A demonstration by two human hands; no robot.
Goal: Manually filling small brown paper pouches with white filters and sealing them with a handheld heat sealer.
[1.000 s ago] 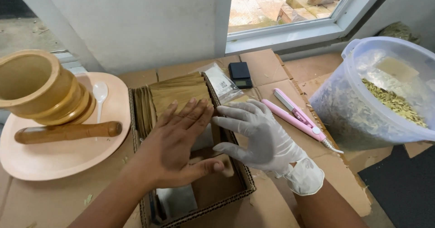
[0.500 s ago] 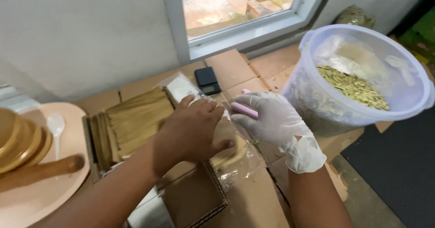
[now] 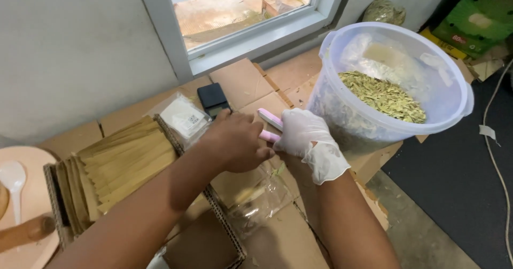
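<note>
My bare left hand point(image 3: 235, 141) lies knuckles up on the cardboard, its fingers curled over the top end of a clear plastic bag point(image 3: 256, 199) that trails toward me. My right hand point(image 3: 302, 135), in a white glove, grips a pink two-armed hand tool point(image 3: 269, 120) right beside the left fingertips. The bag's end meets the tool between the two hands, but the contact itself is hidden. A small black scale point(image 3: 214, 99) sits just beyond the left hand.
A big clear tub point(image 3: 449, 106) of dried green leaves point(image 3: 382, 94) stands at the right. A cardboard box point(image 3: 53, 194) with several brown paper pouches point(image 3: 125, 159) is at the left, a white packet point(image 3: 184, 118) behind it. Far left: pink plate point(image 3: 37, 165), white spoon point(image 3: 13, 178), wooden pestle point(image 3: 26, 232).
My view has swung right, away from the plate and wooden mortar. Both hands moved from the box to the pink tool, and the right hand took hold of it.
</note>
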